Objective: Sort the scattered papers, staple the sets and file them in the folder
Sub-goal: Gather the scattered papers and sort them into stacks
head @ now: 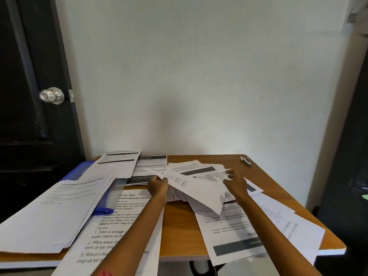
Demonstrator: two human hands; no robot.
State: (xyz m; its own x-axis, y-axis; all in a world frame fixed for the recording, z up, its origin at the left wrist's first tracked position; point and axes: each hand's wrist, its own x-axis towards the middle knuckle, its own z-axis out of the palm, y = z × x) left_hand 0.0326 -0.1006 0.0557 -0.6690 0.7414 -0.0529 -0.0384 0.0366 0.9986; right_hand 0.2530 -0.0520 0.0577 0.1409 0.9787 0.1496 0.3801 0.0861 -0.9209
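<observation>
Lying nearest, at the front edge of the wooden table [179,232]: a printed cleaning-instruction sheet [111,236] hanging over the rim on the left, and an upside-down sheet with a dark header bar [235,236] on the right, both loose and unsorted

Reaching forward over these, both forearms. Pinching, with curled fingers of the left hand [158,185], the left edge of a fanned bundle of papers [199,188]; gripping, with the right hand [235,181], the bundle's right edge near the top corner, thumb and fingers closed on the paper. Lifting slightly off the table, the bundle's middle, with its lower corner drooping toward the person

Judging from this: sorting step in hand, gathering or squaring up one set, with stapling and filing not yet done. Calling next for aligning the edges, probably by tapping the bundle on the wood, then fetching the stapler [246,161], sitting well apart at the far right corner. Risking slippage, the thin sheets being splayed and uneven

Lying to the left, a blue folder [79,170], mostly buried under a white stack [59,212] and a further sheet [119,162]. Spreading beyond the hands, more printed pages [151,164] toward the far edge

Standing behind the table, a plain white wall [199,76]; at far left, a dark door [23,96] with a round metal knob [52,95]
</observation>
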